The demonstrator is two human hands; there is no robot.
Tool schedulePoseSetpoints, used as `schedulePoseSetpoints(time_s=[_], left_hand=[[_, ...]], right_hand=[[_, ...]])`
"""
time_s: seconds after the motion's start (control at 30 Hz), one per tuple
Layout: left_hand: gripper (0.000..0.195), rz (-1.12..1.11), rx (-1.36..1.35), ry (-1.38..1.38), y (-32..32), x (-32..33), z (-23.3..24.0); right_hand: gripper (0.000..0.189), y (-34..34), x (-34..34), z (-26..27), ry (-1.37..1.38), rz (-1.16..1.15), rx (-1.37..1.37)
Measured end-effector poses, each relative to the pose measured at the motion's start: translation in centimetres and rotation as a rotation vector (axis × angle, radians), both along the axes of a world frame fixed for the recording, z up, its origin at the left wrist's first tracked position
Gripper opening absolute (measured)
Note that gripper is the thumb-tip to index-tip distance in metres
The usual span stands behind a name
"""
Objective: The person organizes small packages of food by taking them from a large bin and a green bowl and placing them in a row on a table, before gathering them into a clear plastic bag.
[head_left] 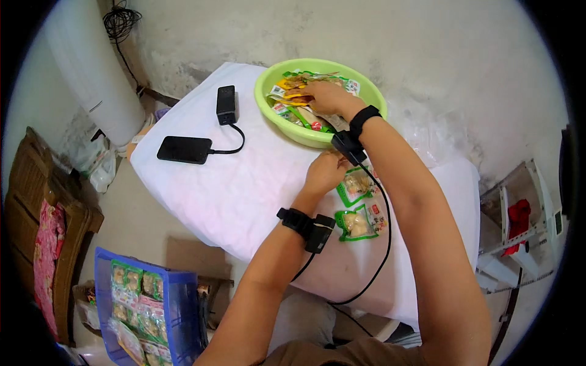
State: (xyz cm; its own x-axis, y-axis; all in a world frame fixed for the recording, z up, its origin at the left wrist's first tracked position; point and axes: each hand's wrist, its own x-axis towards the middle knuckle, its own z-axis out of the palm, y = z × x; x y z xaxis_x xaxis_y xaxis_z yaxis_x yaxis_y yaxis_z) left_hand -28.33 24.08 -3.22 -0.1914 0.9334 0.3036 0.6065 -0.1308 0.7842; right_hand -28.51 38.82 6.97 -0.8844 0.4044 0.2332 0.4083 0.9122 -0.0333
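Note:
A light green plastic basin [320, 140] holds many small sealed food packets, some green and some yellow-edged. My right hand [327, 97] reaches into it, its fingertips on a yellow-edged packet [295, 96]; whether they pinch it is unclear. Below the basin, my left hand [326, 171] is at the top of a green-edged packet [355, 186] on the white cloth, its fingers partly hidden. Nearer to me lies another green-edged packet [359, 224] with pale round pieces inside. Both wrists wear black straps with small cabled devices.
A black phone [184, 149] is cabled to a black power bank [225, 105] on the white-covered table [206, 196]. A blue plastic crate [183, 293] with rows of packets stands lower left. Clear plastic bags [428, 137] lie right of the basin. A wooden chair is far left.

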Motion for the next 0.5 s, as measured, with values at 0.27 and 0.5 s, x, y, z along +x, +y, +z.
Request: schedulePoseSetpoints(time_s=[0.27, 0.5], left_hand=[[0.029, 0.04, -0.066, 0.021, 0.0, -0.7, -0.6], [0.018, 0.037, -0.016, -0.004, -0.7, 0.0, 0.6]], right_hand=[[0.018, -0.8, -1.3, 0.3, 0.021, -0.133, 0.142], [0.014, -2.6, 0.3, 4.1, 0.579, -0.086, -0.444]])
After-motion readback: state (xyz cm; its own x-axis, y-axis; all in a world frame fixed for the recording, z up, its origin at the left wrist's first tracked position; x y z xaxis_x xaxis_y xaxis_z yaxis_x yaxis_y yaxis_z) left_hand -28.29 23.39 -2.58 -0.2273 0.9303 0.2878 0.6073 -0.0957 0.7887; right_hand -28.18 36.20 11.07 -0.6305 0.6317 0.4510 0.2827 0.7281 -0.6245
